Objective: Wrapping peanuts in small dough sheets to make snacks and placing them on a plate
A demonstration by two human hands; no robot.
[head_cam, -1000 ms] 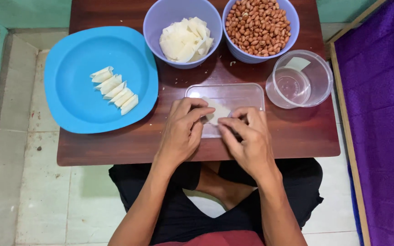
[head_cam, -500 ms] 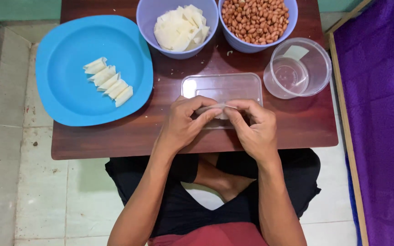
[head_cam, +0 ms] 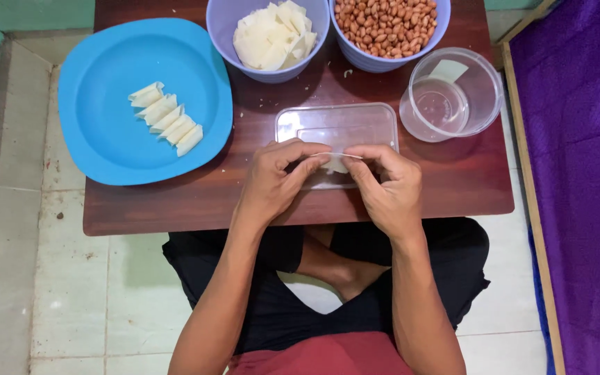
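Observation:
My left hand [head_cam: 279, 182] and my right hand [head_cam: 383, 186] meet over a clear plastic lid [head_cam: 337, 128] lying on the dark wooden table [head_cam: 453, 187]. Between the fingertips of both hands is a small pale wrapper sheet [head_cam: 335, 162], pinched from each side. To the left a blue plate [head_cam: 105, 139] carries a row of several folded pale wrappers [head_cam: 167, 119]. A lavender bowl of pale wrapper sheets [head_cam: 272, 35] stands at the back, and beside it a lavender bowl of peanuts [head_cam: 387, 26].
A clear round plastic container [head_cam: 451, 94] stands to the right of the lid. A purple cloth [head_cam: 578, 180] runs along the right. The table is low; my crossed legs are under its near edge, on a tiled floor [head_cam: 57, 292].
The view has shifted slightly. My fingers have kept working the small wrapper over the lid, and its edge now shows stretched between both hands.

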